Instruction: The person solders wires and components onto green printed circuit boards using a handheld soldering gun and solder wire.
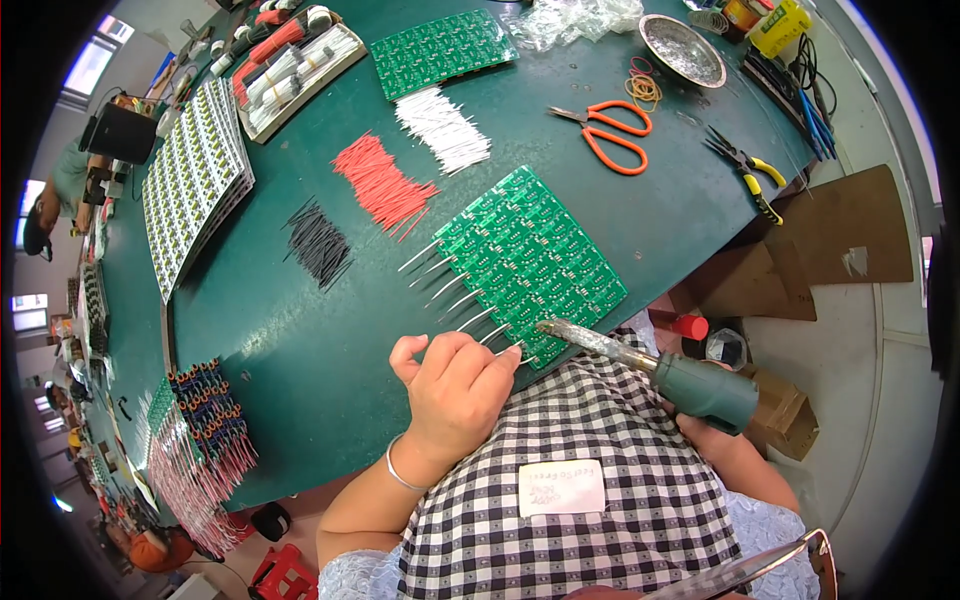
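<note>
A green circuit board panel [535, 250] lies on the table before me, its lower corner at my apron. Several short white wires [447, 305] stick out from its left edge. My left hand [455, 385] is closed at the panel's lower left edge, fingertips pinching a white wire whose end shows past the index finger. My right hand [708, 438], mostly hidden behind the dark green handle, grips a soldering iron [625, 352]. Its tip is over the lower part of the panel; whether it touches cannot be told.
Piles of black wires [318, 245], red wires [383, 185] and white wires [443, 130] lie beyond the panel. Another board stack [445, 50], orange-handled scissors [615, 135], pliers [745, 170] and a metal dish [682, 52] sit farther off. Wired boards [205, 420] hang over the left edge.
</note>
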Motion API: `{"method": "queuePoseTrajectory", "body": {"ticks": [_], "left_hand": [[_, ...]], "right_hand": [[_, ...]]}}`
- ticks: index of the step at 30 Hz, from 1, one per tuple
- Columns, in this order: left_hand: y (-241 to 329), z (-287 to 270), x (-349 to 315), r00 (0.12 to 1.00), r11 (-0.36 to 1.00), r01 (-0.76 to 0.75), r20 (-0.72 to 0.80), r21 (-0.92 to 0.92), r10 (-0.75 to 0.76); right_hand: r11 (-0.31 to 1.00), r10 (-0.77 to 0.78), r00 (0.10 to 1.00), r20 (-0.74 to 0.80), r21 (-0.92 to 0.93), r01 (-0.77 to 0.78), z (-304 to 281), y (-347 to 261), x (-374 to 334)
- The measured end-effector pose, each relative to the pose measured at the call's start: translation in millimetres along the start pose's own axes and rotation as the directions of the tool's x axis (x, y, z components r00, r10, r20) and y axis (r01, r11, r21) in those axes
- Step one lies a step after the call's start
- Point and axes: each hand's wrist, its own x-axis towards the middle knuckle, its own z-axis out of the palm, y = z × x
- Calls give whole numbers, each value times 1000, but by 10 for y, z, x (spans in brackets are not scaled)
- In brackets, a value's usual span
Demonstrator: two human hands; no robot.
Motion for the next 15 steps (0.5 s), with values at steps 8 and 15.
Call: {"method": "queuePoseTrajectory", "body": {"ticks": [8, 15], "left_hand": [[7, -4, -7, 1000, 1000, 0, 10, 9, 0], [34, -10, 4, 1000, 1000, -11, -19, -17, 11]], "right_hand": [[976, 176, 984, 9, 129, -175, -116, 84, -180], [975, 138, 988, -64, 184, -125, -54, 48, -178]]}}
